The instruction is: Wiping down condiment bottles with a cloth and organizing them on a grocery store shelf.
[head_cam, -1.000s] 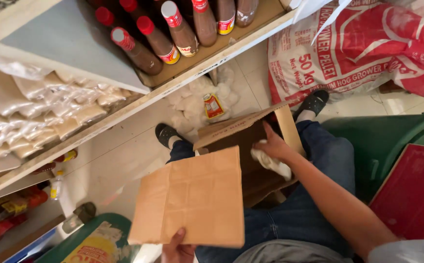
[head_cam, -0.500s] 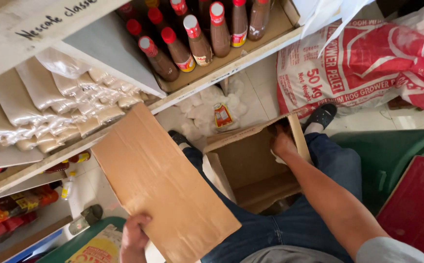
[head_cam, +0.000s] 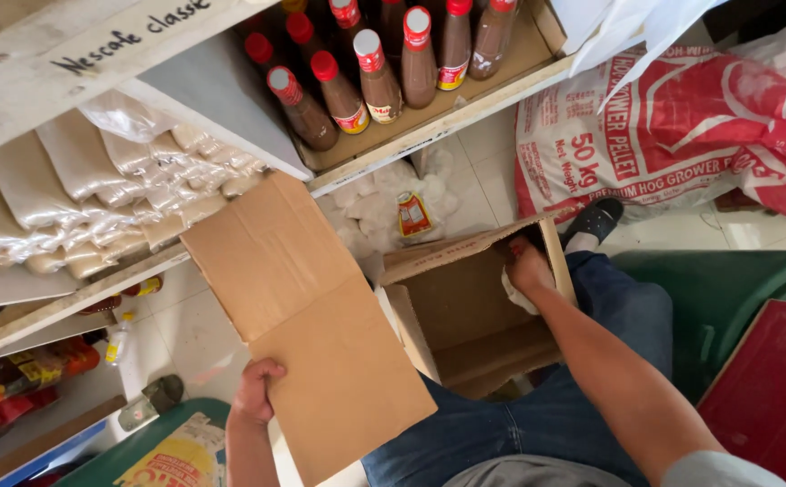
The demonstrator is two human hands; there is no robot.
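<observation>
Fig.: wiping inside of open cardboard box (head_cam: 465, 325) on lap.
Your right hand (head_cam: 530, 269) clutches white cloth (head_cam: 512, 293) at the box's far wall; left hand (head_cam: 256, 390) pinches loose cardboard sheet (head_cam: 307, 316). Keep sheet clear, box steady.

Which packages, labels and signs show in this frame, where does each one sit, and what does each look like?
Feed sack: floor, upper right; white, red print.
Sauce bottles: shelf tray, top centre; brown, red caps, yellow-red labels.
Clear bags: left shelf; pale powder.
Small sachet: on white bags under the shelf; yellow-red.
Handwritten shelf label: top left; black on white.
Cardboard box: on lap; brown, open, right hand inside.
</observation>
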